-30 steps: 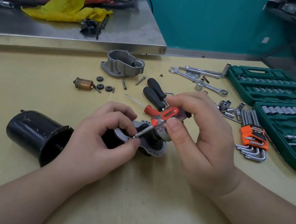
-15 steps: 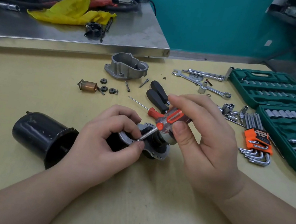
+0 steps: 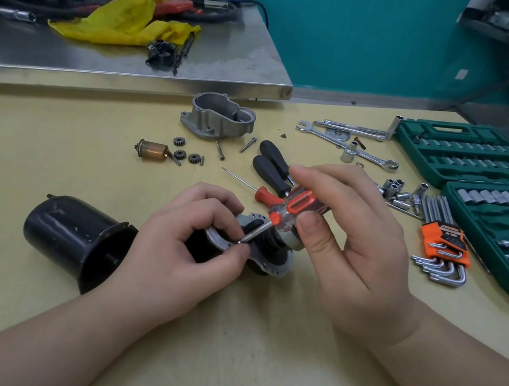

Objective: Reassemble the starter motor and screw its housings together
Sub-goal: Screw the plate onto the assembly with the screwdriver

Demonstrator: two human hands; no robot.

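Observation:
My left hand (image 3: pixel 181 248) grips the starter motor's silver end plate (image 3: pixel 265 261) at table centre, thumb and forefinger pinched at its rim beside the screwdriver tip. My right hand (image 3: pixel 349 241) holds an orange-and-clear screwdriver (image 3: pixel 293 210), its blade angled down-left onto the plate. The black cylindrical motor housing (image 3: pixel 73 234) lies on its side left of my left hand. A grey cast housing (image 3: pixel 218 117) sits farther back. A copper-coloured armature part (image 3: pixel 153 150), three small gears (image 3: pixel 182 153) and loose screws (image 3: pixel 247 145) lie between them.
Two black-handled screwdrivers (image 3: pixel 271 162) and a red one (image 3: pixel 263 194) lie behind my hands. Wrenches (image 3: pixel 348 137), loose sockets (image 3: pixel 397 190), an orange hex key set (image 3: pixel 444 249) and open green socket cases (image 3: pixel 484 162) fill the right. A steel bench (image 3: pixel 200 61) with yellow cloth stands behind.
Both hands keep their grip on the end plate and screwdriver in the same place on the table. The camera has shifted slightly, so everything sits a little further right in view.

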